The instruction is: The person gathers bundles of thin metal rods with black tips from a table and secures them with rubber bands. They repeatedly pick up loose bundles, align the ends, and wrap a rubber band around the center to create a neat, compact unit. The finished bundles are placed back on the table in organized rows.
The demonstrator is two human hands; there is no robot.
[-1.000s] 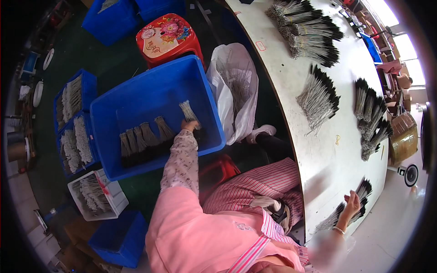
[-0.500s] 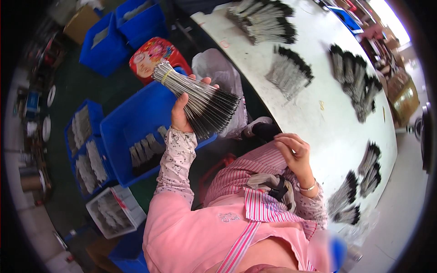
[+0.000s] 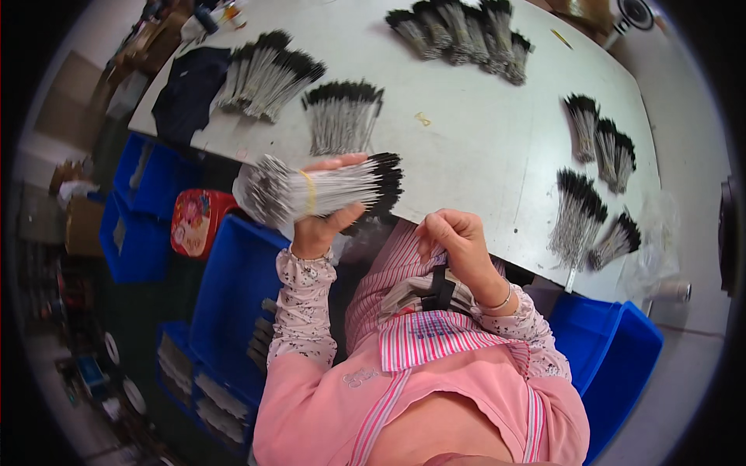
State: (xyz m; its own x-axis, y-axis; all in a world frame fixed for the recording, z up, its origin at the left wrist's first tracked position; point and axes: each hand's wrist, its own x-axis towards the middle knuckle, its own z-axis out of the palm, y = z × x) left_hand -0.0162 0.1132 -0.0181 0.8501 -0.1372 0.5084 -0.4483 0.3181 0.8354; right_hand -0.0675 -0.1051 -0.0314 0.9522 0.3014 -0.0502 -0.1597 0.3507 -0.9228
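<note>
My left hand [image 3: 315, 233] is wrapped round a thick bundle of thin wire brushes [image 3: 346, 188], held in the air by the table's near edge. Their black bristle ends point right, and the pale metal ends fan out to the left. A yellow rubber band [image 3: 309, 194] circles the bundle near those metal ends. Above my lap, close to the table edge, my right hand [image 3: 458, 241] has its fingers curled together. Whether anything small sits between them is hidden. Just beyond the held bundle, a flat spread of similar brushes [image 3: 342, 116] lies on the white table [image 3: 458, 151].
More brush bundles lie at the table's back [image 3: 462, 31], left [image 3: 268, 74] and right [image 3: 579, 210]. A loose yellow band [image 3: 422, 119] rests mid-table. Blue bins [image 3: 221, 272] stand at my left beside a red stool [image 3: 200, 224]; another blue bin [image 3: 622, 365] is at my right.
The view has swung toward the table. The bundle in my left hand has turned from slanting to nearly level and come beside the table edge. My right hand's fingers have curled in more.
</note>
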